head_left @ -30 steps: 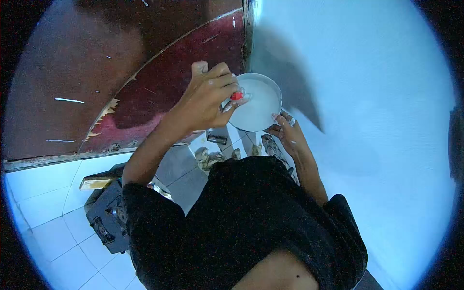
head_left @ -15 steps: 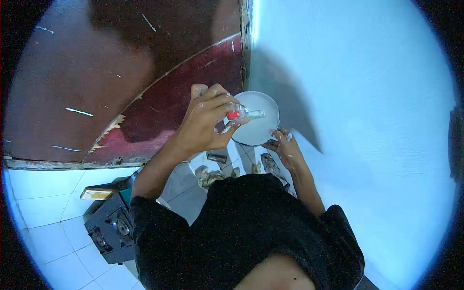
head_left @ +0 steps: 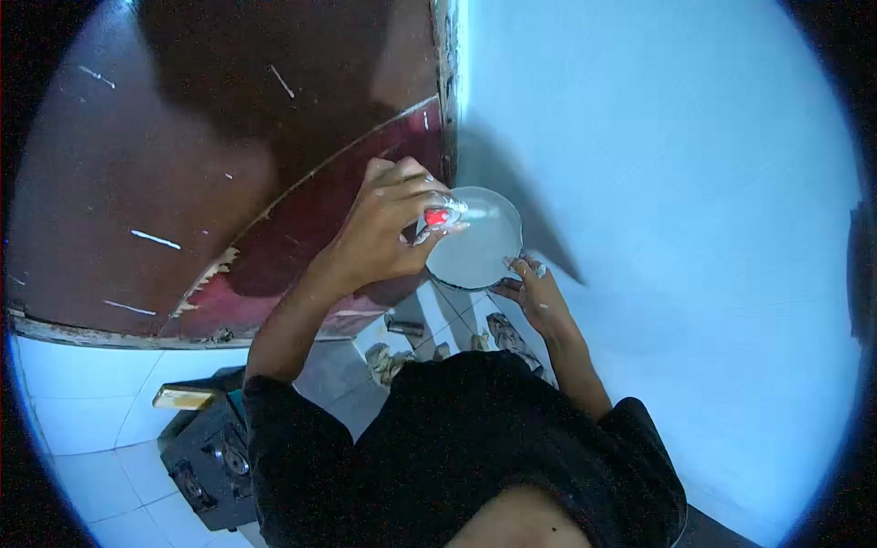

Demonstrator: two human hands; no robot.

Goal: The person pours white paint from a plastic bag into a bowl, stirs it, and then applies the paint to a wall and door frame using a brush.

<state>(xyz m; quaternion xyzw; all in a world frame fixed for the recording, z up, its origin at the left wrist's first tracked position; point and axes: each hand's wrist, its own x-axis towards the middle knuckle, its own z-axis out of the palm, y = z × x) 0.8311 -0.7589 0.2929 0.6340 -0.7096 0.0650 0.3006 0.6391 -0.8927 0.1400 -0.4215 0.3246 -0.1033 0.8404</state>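
A round container (head_left: 521, 228) with white liquid, seemingly paint, hangs in front of my body beside the pale wall. My left hand (head_left: 375, 228) is closed on a red-ended tool (head_left: 438, 217) over the container's left side. The tool's far end is whitish and blurred, at or just above the liquid; whether it touches cannot be made out. My right hand (head_left: 541, 297) grips the container's lower right rim, thumb near the edge and fingers partly hidden beneath. White smears mark both hands.
A brown and dark red panel (head_left: 347, 201) with white streaks is at the left, meeting the pale blue wall (head_left: 658, 183). A black stove (head_left: 206, 461) stands at the lower left. Crumpled cloths (head_left: 516, 340) and a dark cylinder (head_left: 405, 327) lie on the tiled floor.
The container has shifted slightly left and down in view. The tool's whitish end has come closer to my left fingers and looks shorter. Both hands keep their grips.
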